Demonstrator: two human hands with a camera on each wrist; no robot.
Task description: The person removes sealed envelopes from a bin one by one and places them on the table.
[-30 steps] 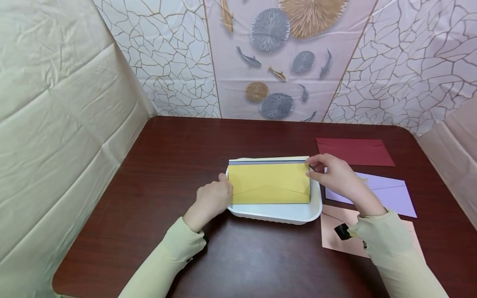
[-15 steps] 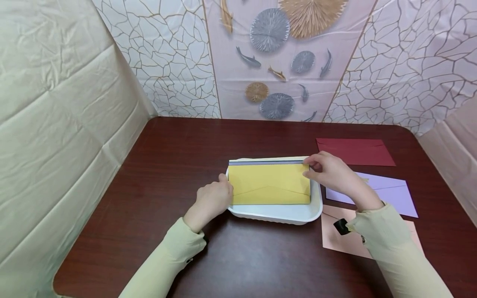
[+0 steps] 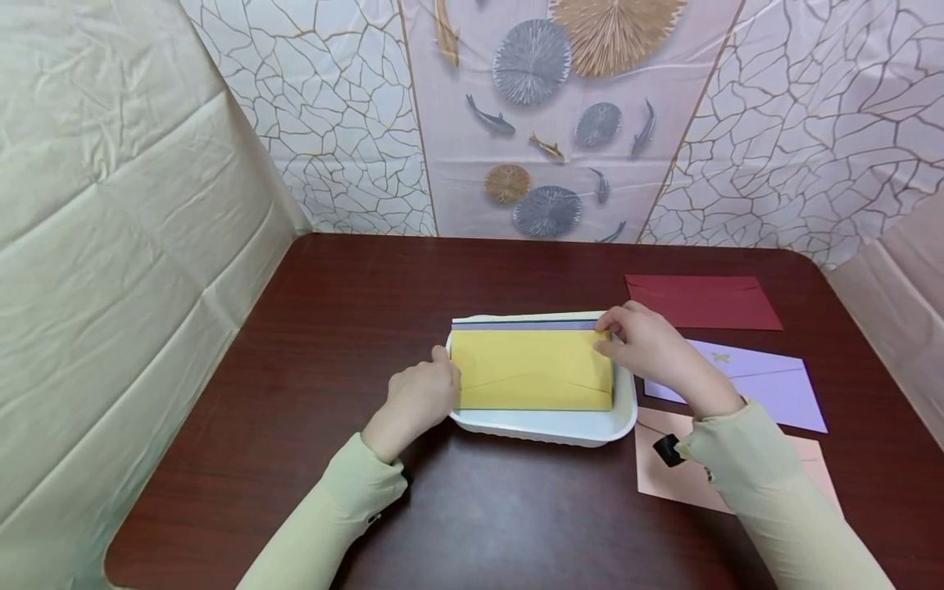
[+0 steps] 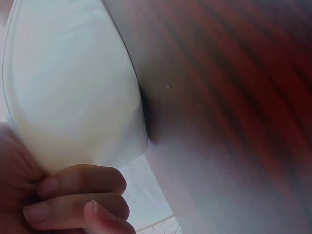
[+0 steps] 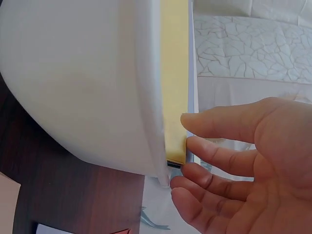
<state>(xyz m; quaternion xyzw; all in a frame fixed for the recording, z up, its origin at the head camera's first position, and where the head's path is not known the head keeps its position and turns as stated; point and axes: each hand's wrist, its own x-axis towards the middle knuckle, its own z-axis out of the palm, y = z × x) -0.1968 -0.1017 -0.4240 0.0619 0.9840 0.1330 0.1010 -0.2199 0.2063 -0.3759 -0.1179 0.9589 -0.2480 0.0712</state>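
"What surface are the right fingers (image 5: 225, 158) touching?"
"A yellow rectangular paper envelope (image 3: 527, 369); it's looking smooth and matt."
"And the left fingers (image 4: 90, 180)?"
"They're gripping a smooth, faintly shiny white round-cornered plastic tray (image 4: 73, 87)."
"Below the fingers?"
"A dark red-brown wood-grained tabletop (image 3: 457, 508) is gleaming softly."
"Beyond them?"
"A pale gold-veined cloth backdrop (image 3: 354, 123) is hanging creased."

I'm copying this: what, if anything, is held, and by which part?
The left hand grips the white tray by its left end. The right hand touches the yellow envelope at its far right corner; whether pinched, I can't tell.
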